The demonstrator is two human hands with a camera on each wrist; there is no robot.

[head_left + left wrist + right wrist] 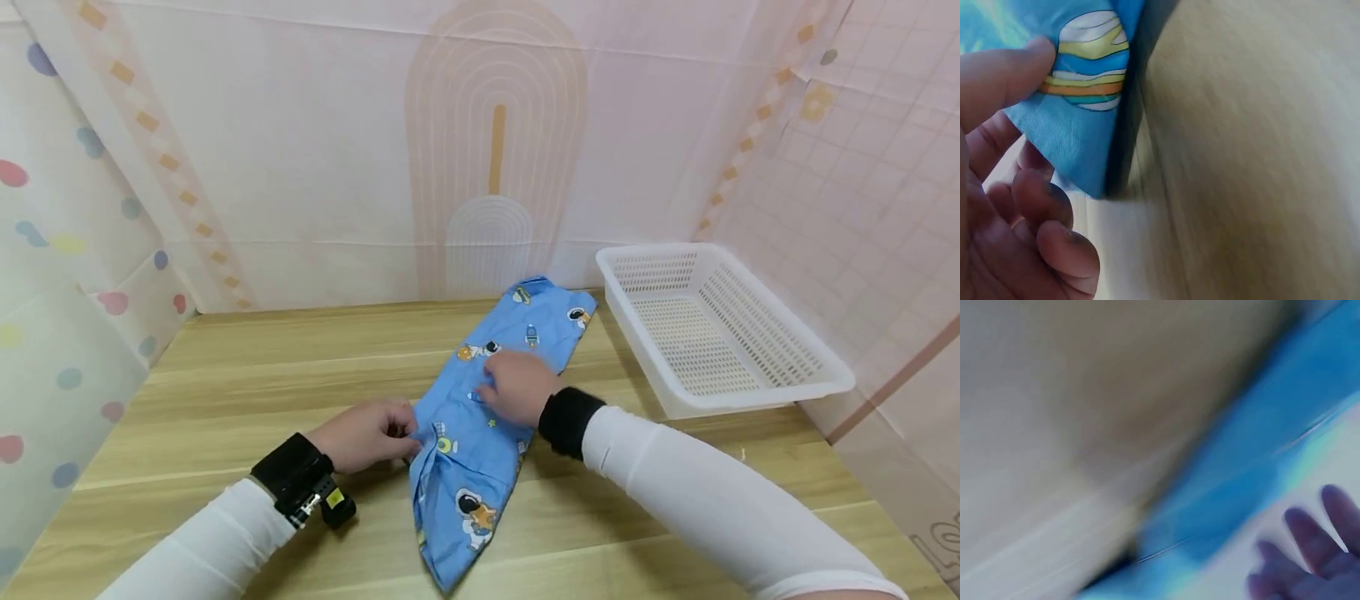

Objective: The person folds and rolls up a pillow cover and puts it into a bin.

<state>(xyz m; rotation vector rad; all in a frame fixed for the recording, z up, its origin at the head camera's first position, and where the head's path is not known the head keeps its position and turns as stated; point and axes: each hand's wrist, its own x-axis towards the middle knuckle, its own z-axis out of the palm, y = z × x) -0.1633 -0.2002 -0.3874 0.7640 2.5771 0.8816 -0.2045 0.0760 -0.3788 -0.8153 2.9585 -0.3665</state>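
While my left hand (367, 435) pinches the edge of the blue cloth (483, 450), my right hand (517, 387) is over it with nothing in its grasp that I can see. As I look down, the cloth lies slantwise on the wooden bench (300, 358), its far end toward one o'clock and its pointed near end toward seven. Astronauts and rockets are printed on it, and a raised fold runs just beside my left hand.

From the cloth's middle, my left hand is at nine o'clock. Its thumb presses on top of a corner, next to a round striped picture (1091, 62), with a finger underneath; the remaining fingers curl loosely below.

My right hand is a little toward one o'clock from the middle. Its fingers are relaxed and spread apart. The right wrist view is blurred, and I cannot tell whether the hand touches the cloth.

A white slotted basket (772, 398) stands toward two o'clock, just beside the cloth's far end. Black bands (572, 422) circle my wrists over white sleeves (697, 492), and a small black device (339, 507) with a yellow label hangs from the left one. At twelve o'clock, a printed sheet (300, 167) rises behind the bench.
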